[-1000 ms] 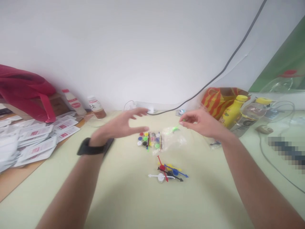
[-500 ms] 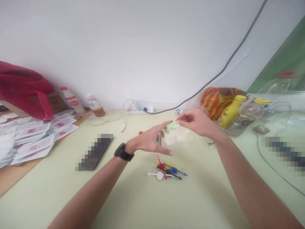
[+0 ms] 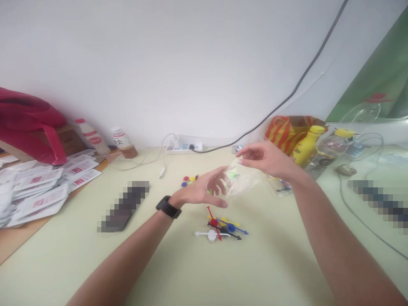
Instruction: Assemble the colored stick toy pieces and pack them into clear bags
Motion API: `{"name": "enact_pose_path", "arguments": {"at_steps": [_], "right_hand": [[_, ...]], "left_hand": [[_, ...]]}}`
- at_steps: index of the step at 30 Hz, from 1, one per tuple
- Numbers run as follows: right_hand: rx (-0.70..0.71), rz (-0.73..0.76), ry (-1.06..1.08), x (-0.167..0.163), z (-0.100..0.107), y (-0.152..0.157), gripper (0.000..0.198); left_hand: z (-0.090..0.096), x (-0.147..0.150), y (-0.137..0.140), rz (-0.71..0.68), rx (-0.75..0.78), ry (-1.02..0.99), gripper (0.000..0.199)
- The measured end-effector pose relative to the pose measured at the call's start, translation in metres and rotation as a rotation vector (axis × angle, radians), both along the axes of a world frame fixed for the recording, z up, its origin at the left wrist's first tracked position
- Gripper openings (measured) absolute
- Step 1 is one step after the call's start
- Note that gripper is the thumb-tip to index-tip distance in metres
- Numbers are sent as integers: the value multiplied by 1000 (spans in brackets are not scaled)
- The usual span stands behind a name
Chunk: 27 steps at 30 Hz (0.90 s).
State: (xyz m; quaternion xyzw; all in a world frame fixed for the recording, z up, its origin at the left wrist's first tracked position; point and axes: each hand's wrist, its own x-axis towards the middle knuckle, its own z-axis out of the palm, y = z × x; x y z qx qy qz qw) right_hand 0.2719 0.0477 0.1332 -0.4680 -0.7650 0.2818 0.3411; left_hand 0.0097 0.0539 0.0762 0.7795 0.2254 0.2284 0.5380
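My right hand (image 3: 264,158) pinches the top of a clear plastic bag (image 3: 247,182) between thumb and fingers, above the table. A bright green piece (image 3: 234,174) shows in or against the bag; its exact shape is blurred. My left hand (image 3: 205,187), with a black watch band on the wrist, is open beside the bag, fingers apart and curved. In front of the hands lies a small heap of arrow spinners: a white one (image 3: 212,235), a red one (image 3: 214,222), a blue one (image 3: 231,228), plus black and yellow ones. Small coloured round pieces (image 3: 185,184) lie behind my left hand.
A dark phone (image 3: 126,208) and white packets (image 3: 47,178) lie to the left, with two bottles (image 3: 123,142) behind. A power strip (image 3: 185,146) sits by the wall. On the right stand a yellow bottle (image 3: 307,146), a striped bag (image 3: 280,131) and a clear bottle (image 3: 334,144).
The clear bag has come up off the table in my right hand's pinch. My left hand stays open beside it. The coloured round pieces show more behind it.
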Motion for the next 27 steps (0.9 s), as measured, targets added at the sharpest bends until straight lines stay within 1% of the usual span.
{"name": "enact_pose_path", "arguments": {"at_steps": [3,5,6,9,10,11,12,14,16,19,21,24,25,27], "right_hand": [[-22,-3,-25,4,5,-3,38],[0,-33,-32,5,9,-5,40],[47,-72,-24,4,12,-7,41],[290,-282,39,-4,22,-16,39],[355,-332,53,-9,24,-21,38],[388,-343,49,-14,27,-25,37],[388,-312,26,-18,28,-29,36],[329,-189,-61,-26,28,-35,36],[264,-106,-157,-30,24,-37,39],[183,-85,-249,-28,17,-31,42],[133,-67,-278,-23,14,-26,36],[106,-55,-246,-19,15,-23,24],[102,-60,-217,-18,16,-24,23],[81,-60,-159,-17,20,-26,23]], "left_hand": [[-4,1,0,-3,-66,-29,99],[-5,1,0,5,-109,-62,99],[-5,2,0,14,-134,-82,99],[-4,4,-1,93,-201,-150,99],[-3,5,-2,137,-209,-176,98],[-3,7,-2,182,-207,-196,96],[-2,9,-3,222,-199,-209,95],[-1,11,-5,280,-161,-198,95],[0,13,-6,311,-98,-146,96],[-2,14,-6,345,12,-67,99],[-5,14,-4,361,51,-42,103],[-10,13,-1,356,33,-13,107],[-10,12,0,340,10,2,104],[-10,11,1,268,-44,46,90]]}}
